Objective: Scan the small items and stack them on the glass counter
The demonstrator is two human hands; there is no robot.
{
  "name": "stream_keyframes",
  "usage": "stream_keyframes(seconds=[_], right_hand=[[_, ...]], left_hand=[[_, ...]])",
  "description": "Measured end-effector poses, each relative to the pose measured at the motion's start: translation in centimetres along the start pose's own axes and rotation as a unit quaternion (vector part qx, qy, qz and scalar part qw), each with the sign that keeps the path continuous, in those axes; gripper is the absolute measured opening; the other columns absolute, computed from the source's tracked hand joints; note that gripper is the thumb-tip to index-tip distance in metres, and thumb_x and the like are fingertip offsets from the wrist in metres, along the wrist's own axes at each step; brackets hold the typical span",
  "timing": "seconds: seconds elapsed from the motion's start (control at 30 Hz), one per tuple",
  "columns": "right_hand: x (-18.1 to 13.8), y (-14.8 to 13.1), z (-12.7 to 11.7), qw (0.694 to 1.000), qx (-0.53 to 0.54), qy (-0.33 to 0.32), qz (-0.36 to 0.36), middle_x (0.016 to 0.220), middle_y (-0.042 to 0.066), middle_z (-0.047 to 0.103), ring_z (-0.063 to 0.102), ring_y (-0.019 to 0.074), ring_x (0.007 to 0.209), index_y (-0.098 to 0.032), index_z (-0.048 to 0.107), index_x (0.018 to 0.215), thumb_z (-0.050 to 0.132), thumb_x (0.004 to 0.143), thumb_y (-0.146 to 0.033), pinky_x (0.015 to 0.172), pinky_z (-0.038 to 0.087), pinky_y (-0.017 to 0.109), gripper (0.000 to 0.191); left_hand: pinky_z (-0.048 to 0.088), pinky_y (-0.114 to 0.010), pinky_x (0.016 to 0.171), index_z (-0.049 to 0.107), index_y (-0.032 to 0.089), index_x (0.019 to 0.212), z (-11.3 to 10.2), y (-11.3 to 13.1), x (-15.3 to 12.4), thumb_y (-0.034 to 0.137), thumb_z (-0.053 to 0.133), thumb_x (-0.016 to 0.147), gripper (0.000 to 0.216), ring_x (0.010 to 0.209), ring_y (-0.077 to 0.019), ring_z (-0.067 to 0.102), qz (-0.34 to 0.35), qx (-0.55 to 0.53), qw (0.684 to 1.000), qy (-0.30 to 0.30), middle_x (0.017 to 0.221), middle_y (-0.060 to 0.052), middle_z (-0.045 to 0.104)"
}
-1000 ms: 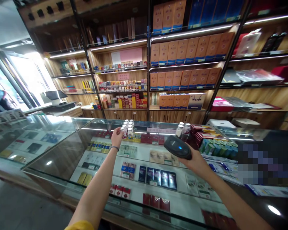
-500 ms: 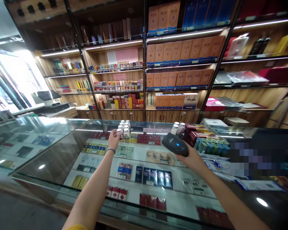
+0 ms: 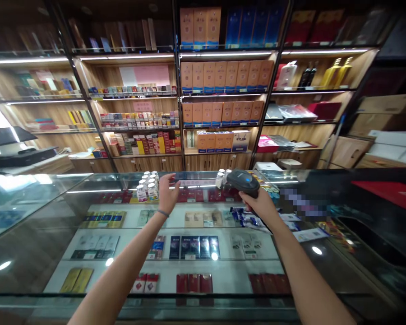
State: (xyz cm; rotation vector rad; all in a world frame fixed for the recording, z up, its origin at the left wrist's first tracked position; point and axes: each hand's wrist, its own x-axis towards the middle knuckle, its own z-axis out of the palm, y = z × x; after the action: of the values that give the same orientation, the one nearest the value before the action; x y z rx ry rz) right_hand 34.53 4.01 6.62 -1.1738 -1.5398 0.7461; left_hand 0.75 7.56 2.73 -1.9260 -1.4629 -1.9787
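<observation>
My right hand point(image 3: 260, 202) is wrapped round the handle of a black barcode scanner point(image 3: 242, 179), which has a blue light on top. Two small white-capped bottles point(image 3: 219, 179) show just left of the scanner, one partly behind it. My left hand point(image 3: 169, 193) is raised over the glass counter with its fingers apart and nothing in them. Left of that hand stands a cluster of several small bottles with white caps point(image 3: 148, 186). Blue-and-white packets point(image 3: 248, 217) lie beneath my right wrist.
The glass display counter point(image 3: 128, 295) holds rows of cigarette packs. Across its far side, wooden shelves point(image 3: 219, 160) carry orange boxes and bottles. A red flat item point(image 3: 389, 196) lies on the right, with a dark tray nearby.
My left hand has come away from the bottle cluster, moving right. The scanner stays in my right hand, now nearer the two bottles. The view has turned to the right.
</observation>
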Motion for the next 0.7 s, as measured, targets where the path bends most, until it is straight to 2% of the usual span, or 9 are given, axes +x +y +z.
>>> stream_keyframes(seconds=[0.07,0.17,0.27,0.37,0.47,0.53,0.7], right_hand=[[0.3,0.2,-0.8,1.000,0.003,0.013,0.009,0.046,-0.006,0.053,0.048,0.0132,0.035,-0.023,0.056,0.080,0.072,0.073,-0.047,0.038,0.038,0.026,0.030],[0.5,0.3,-1.8,1.000,0.007,0.015,0.014,0.047,-0.006,0.054,0.049,0.0134,0.036,-0.023,0.055,0.079,0.073,0.074,-0.046,0.039,0.040,0.026,0.029],[0.5,0.2,-2.3,0.999,0.021,0.017,0.026,0.047,-0.006,0.054,0.049,0.0139,0.037,-0.023,0.056,0.080,0.074,0.073,-0.046,0.038,0.039,0.026,0.030],[0.6,0.2,-2.4,0.998,0.027,0.037,0.037,0.046,-0.006,0.054,0.048,0.0137,0.036,-0.023,0.057,0.081,0.074,0.074,-0.045,0.038,0.038,0.026,0.028],[0.7,0.6,-2.3,0.998,0.030,0.043,0.036,0.046,-0.006,0.054,0.048,0.0137,0.034,-0.023,0.056,0.081,0.074,0.073,-0.042,0.037,0.039,0.027,0.027],[0.9,0.9,-2.2,0.998,0.036,0.038,0.036,0.046,-0.006,0.053,0.047,0.0137,0.034,-0.023,0.055,0.081,0.074,0.073,-0.042,0.036,0.038,0.026,0.027],[0.9,1.0,-2.0,0.998,0.040,0.037,0.038,0.046,-0.007,0.054,0.047,0.0134,0.033,-0.024,0.055,0.081,0.072,0.074,-0.041,0.036,0.037,0.026,0.025]], left_hand=[[0.056,-0.035,0.082,0.056,0.020,0.124,3.8,0.3,0.0,0.033,0.065,0.087,0.040,0.103,-0.0212,0.059,-0.025,-0.054,0.997,-0.054,0.119,-0.011,0.053],[0.055,-0.038,0.086,0.051,0.021,0.132,9.4,0.1,-0.2,0.032,0.070,0.082,0.055,0.108,-0.0240,0.058,-0.084,-0.102,0.986,-0.100,0.127,-0.014,0.049],[0.052,-0.042,0.093,0.046,0.020,0.138,14.5,-0.2,-0.6,0.031,0.075,0.077,0.069,0.110,-0.0257,0.058,-0.142,-0.104,0.975,-0.135,0.131,-0.016,0.047],[0.044,-0.046,0.104,0.040,0.019,0.142,18.6,-0.4,-1.1,0.030,0.078,0.072,0.081,0.120,-0.0287,0.053,-0.173,-0.091,0.967,-0.162,0.137,-0.018,0.043],[0.036,-0.047,0.112,0.038,0.020,0.142,21.6,-0.5,-1.6,0.027,0.081,0.067,0.087,0.134,-0.0318,0.041,-0.159,-0.069,0.969,-0.176,0.141,-0.017,0.041],[0.033,-0.047,0.114,0.038,0.020,0.139,23.1,-0.7,-1.9,0.024,0.082,0.066,0.086,0.136,-0.0319,0.038,-0.150,-0.051,0.972,-0.173,0.141,-0.016,0.042],[0.037,-0.041,0.110,0.039,0.018,0.131,24.8,-1.3,-2.6,0.014,0.075,0.070,0.070,0.127,-0.0268,0.047,-0.138,-0.021,0.976,-0.167,0.133,-0.015,0.045]])
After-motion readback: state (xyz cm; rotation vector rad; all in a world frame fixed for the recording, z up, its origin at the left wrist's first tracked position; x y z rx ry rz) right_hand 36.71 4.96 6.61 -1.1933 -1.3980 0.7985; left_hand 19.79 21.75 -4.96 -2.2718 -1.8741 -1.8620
